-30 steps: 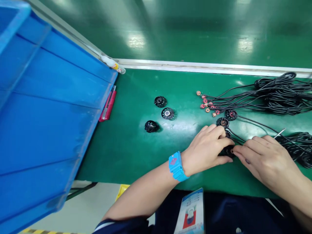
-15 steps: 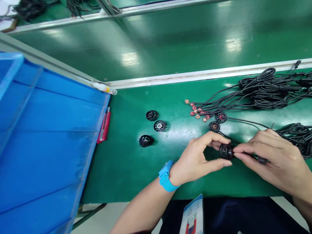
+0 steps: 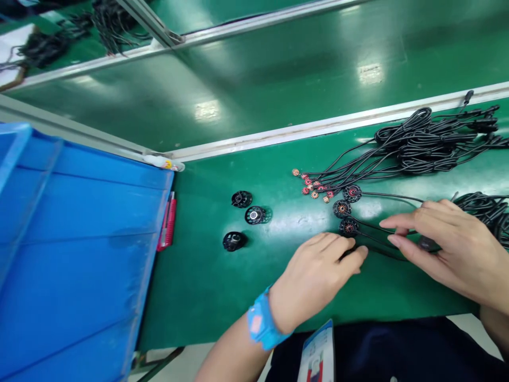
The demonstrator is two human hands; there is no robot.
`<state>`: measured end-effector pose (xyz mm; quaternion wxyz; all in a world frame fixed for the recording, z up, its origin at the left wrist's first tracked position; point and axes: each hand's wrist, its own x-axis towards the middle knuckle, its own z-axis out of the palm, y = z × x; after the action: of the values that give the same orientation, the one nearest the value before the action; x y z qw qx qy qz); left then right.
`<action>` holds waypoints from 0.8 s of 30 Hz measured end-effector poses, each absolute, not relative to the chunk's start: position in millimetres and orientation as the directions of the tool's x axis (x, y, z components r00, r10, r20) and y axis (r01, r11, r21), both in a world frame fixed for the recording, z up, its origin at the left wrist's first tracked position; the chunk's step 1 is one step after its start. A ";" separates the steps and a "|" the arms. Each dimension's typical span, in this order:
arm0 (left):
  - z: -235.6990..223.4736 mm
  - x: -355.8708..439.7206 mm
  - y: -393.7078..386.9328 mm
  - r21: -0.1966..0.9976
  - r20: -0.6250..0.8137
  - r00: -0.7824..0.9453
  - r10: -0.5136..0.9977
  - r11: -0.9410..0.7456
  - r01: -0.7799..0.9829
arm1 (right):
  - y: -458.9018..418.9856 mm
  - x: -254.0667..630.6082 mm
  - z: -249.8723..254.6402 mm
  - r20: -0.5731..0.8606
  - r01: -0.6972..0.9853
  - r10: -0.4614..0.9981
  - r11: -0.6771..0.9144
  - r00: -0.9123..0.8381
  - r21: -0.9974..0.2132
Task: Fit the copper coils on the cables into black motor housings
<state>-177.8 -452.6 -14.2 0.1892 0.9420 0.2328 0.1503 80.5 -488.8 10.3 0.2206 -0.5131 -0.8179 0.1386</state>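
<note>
Fingers of the right hand curl, thumb and forefinger apart; what the left hand holds cannot be told. Below-left of the cable bundle lie three corded wheels; below it, those fingers grip a mostly hidden dark piece.

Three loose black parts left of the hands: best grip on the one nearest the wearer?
I'd pinch the nearest black part across its rounded side wall, coming from the near side. It looks squat and round, and the pale-centred part and the third loose part both sit beyond it. Exact tilt is unclear.
</note>
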 end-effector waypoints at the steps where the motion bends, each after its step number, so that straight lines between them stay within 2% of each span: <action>1: -14.2 -177.6 -453.2 0.413 0.183 0.848 0.498 -0.821 0.393 | -488.6 80.2 10.7 0.225 0.776 0.899 0.438 -0.376 -0.455; 4: -13.7 -178.9 -453.1 0.397 0.147 0.853 0.500 -0.820 0.412 | -488.7 79.1 9.7 0.219 0.769 0.896 0.444 -0.386 -0.461; 12: -9.0 -183.8 -451.1 0.488 0.157 0.839 0.521 -0.780 0.393 | -490.1 77.9 4.0 0.166 0.770 0.893 0.445 -0.418 -0.458; 16: -8.6 -184.0 -451.5 0.538 0.070 0.850 0.522 -0.738 0.408 | -489.1 78.9 4.3 0.184 0.763 0.884 0.465 -0.430 -0.449; 18: -7.6 -185.0 -450.0 0.654 0.087 0.831 0.549 -0.661 0.368 | -489.6 78.7 3.6 0.172 0.759 0.876 0.478 -0.451 -0.442; 21: -5.4 -186.7 -446.0 0.864 0.169 0.740 0.651 -0.459 0.207 | -492.1 75.6 1.0 0.107 0.748 0.863 0.483 -0.493 -0.454; 24: -5.4 -186.8 -443.5 0.950 0.157 0.663 0.733 -0.295 0.102 | -494.8 70.8 -0.9 0.104 0.721 0.848 0.501 -0.520 -0.478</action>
<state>-186.8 -443.5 -5.4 0.5238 0.7462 0.2795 0.3011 70.8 -494.8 -0.9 0.1651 -0.4611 -0.8506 0.1914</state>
